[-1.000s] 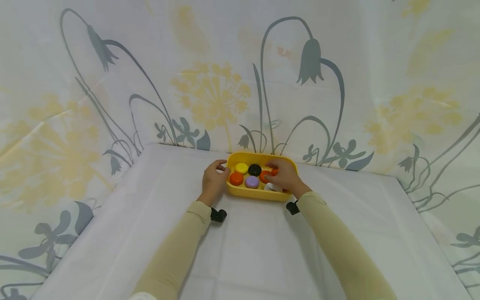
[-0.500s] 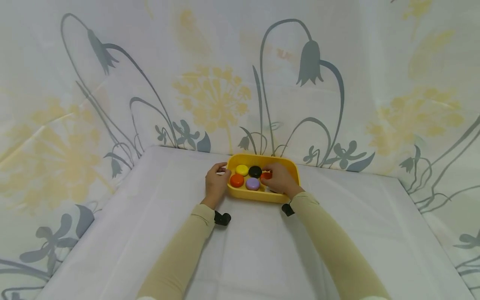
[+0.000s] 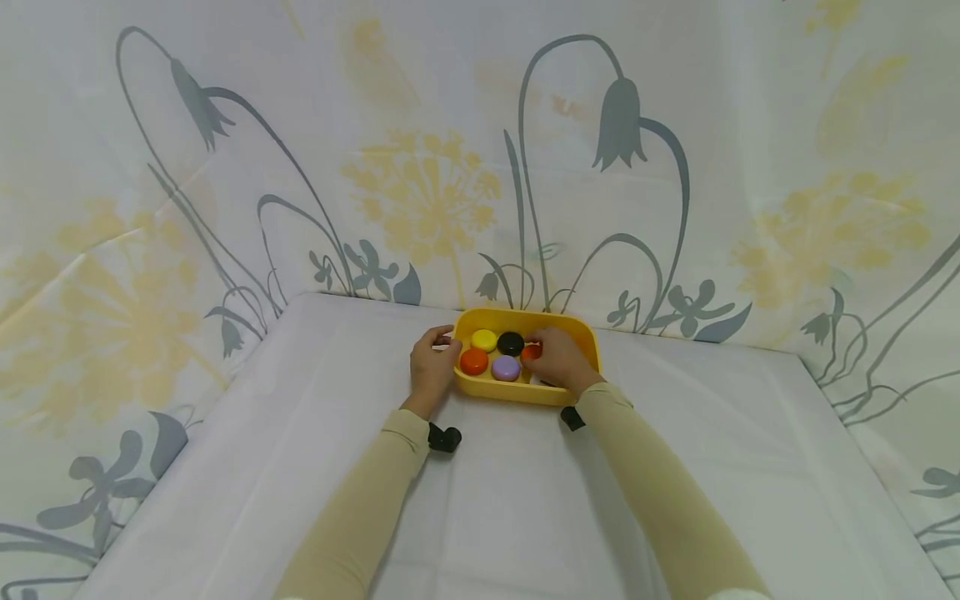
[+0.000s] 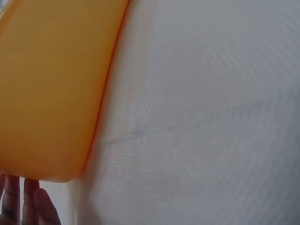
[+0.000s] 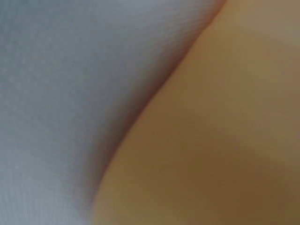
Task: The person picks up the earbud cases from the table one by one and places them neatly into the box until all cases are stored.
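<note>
A yellow plastic tray (image 3: pixel 517 392) with rounded corners holds several glossy round pieces. My left hand (image 3: pixel 431 371) is at its left end, and in the left wrist view the fingers (image 4: pixel 30 201) touch the outside of the end wall. Inside the right half, my right hand (image 3: pixel 561 360) pinches an orange-red round piece (image 3: pixel 530 353) between thumb and fingers; the hand covers part of it. Beside it lie a black piece (image 3: pixel 511 343), a lilac piece (image 3: pixel 506 367), a yellow piece (image 3: pixel 483 340) and another orange-red piece (image 3: pixel 474 361).
The tray stands near the back edge of a table under a white cloth (image 3: pixel 510 500). A floral-printed curtain (image 3: pixel 450 167) hangs right behind it. Black wrist mounts (image 3: pixel 446 439) stick out under the sleeves. The tray wall (image 5: pixel 211 154) fills much of the right wrist view.
My right hand has shifted left and lower over the tray, closing round the orange-red piece and covering a white piece seen earlier. In the last half second both hands barely move.
</note>
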`<state>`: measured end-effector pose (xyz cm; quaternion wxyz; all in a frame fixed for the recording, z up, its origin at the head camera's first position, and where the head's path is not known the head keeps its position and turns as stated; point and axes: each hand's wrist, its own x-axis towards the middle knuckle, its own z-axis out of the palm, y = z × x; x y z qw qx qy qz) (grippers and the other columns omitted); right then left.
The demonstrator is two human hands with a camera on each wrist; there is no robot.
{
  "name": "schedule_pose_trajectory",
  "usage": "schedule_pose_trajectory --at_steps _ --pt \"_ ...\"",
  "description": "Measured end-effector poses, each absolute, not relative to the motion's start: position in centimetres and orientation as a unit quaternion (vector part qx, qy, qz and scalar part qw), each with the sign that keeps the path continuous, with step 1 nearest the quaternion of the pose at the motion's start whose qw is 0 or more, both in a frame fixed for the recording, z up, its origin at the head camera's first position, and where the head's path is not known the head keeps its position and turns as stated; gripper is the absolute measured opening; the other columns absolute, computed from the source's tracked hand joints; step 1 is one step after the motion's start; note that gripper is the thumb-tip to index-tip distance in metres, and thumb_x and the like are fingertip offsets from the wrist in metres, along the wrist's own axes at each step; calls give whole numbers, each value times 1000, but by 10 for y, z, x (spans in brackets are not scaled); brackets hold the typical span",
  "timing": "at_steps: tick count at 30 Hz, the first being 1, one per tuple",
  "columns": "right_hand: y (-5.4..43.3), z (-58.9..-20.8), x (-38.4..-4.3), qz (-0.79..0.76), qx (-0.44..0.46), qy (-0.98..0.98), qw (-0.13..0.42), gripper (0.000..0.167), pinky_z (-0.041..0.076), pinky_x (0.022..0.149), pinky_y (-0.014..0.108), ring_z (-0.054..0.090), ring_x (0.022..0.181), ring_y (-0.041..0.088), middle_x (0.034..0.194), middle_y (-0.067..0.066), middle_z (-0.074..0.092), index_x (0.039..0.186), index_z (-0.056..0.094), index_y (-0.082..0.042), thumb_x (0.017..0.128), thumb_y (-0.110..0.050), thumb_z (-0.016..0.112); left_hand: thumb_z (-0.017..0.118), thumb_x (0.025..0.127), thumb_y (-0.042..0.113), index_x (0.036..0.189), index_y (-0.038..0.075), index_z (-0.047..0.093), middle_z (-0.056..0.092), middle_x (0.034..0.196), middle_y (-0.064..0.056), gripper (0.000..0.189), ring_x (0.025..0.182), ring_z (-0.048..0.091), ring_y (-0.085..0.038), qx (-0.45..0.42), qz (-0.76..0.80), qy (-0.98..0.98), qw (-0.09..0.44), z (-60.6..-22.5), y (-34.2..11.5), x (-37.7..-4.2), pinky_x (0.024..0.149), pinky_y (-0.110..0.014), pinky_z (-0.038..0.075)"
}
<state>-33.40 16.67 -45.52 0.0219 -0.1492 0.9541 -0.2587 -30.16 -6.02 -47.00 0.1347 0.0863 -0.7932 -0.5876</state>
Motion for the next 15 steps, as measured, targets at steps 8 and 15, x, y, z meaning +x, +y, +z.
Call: schedule_pose_trajectory --at_steps 8,15 --pt "165 -453 -332 -257 -137 956 51 46 47 93 41 53 97 27 113 14 62 120 64 0 79 -20 67 61 85 17 116 12 68 66 100 -10 32 84 59 -23 88 -588 -793 134 -473 -60 -303 78 -31 53" --pt "165 -451 -333 -247 -152 956 39 44 48 93 40 56 95 27 111 15 65 118 64 2 79 -19 67 60 86 18 117 13 67 65 101 -9 32 84 59 -23 90 -589 -793 131 -474 -61 -305 77 -30 53"
